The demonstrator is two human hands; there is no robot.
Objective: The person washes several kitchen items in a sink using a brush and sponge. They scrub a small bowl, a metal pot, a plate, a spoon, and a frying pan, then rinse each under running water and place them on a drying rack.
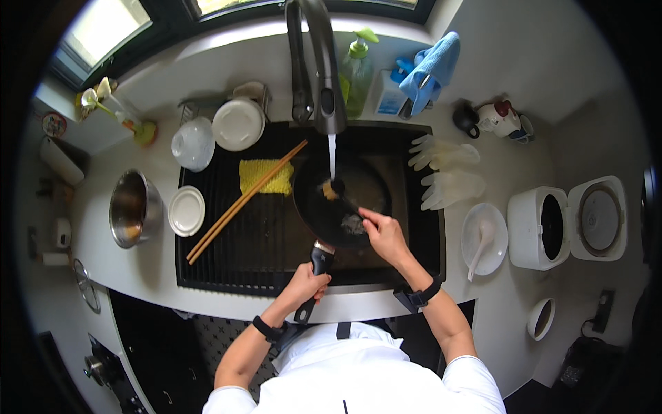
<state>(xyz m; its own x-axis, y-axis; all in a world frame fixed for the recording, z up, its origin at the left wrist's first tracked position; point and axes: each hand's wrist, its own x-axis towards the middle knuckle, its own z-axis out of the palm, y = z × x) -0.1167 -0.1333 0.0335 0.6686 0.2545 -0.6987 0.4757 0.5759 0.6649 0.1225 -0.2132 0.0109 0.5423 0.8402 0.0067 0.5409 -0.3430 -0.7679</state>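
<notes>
Centrally, a black frying pan (343, 203) is held over the dark sink (227, 269) under the running tap (324, 83). Its handle is gripped by the closed left hand (307, 281). A brush (336, 189) is pinched by the closed right hand (383, 234) inside the pan. Chopsticks (245, 201) and a yellow cloth (265, 176) lie left of the pan; white gloves (445, 169) lie right.

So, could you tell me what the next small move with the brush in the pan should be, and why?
Probably sweep the brush back toward the pan's middle. The right hand has it at the far side under the running water, the left hand steadies the handle, and pale residue sits nearer the centre.
</notes>
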